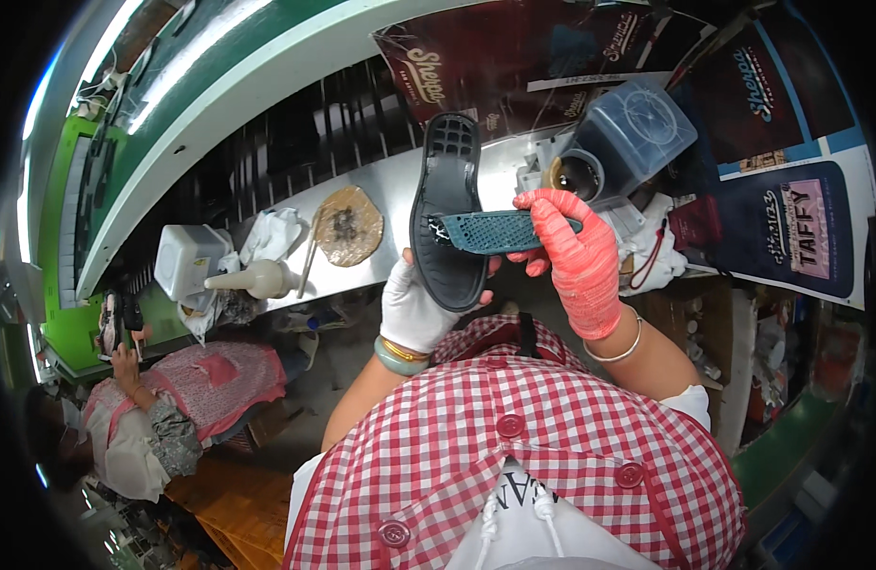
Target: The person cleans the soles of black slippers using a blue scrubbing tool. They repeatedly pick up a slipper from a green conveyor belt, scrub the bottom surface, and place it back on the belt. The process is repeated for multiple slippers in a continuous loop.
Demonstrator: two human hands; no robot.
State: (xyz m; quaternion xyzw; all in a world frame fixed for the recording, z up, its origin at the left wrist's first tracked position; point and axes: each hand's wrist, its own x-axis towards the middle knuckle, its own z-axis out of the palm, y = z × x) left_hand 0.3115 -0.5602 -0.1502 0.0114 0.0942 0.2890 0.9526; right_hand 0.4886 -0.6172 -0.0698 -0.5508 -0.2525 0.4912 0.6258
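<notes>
A black shoe sole (pixel 446 185) is held upright, heel end toward me. My left hand (pixel 414 302), in a white glove, grips its lower end from beneath, with fingertips showing at the sole's right edge. My right hand (pixel 580 261), in a coral-pink glove, is closed around the right end of a flat teal brush-like tool (pixel 500 233) with a patterned face. The tool lies across the middle of the sole. At its left end, white streaks mark the black surface; whether they are bristles or glue I cannot tell.
On the metal bench (pixel 395 176) are a round brown stained disc (pixel 348 226), a stick (pixel 310 252), a spouted bottle (pixel 253 279) and a white jug (pixel 189 261). At right stand a cup (pixel 580 175), a bluish clear container (pixel 642 123) and printed sheets (pixel 790 233). Another person (pixel 172 408) works at left.
</notes>
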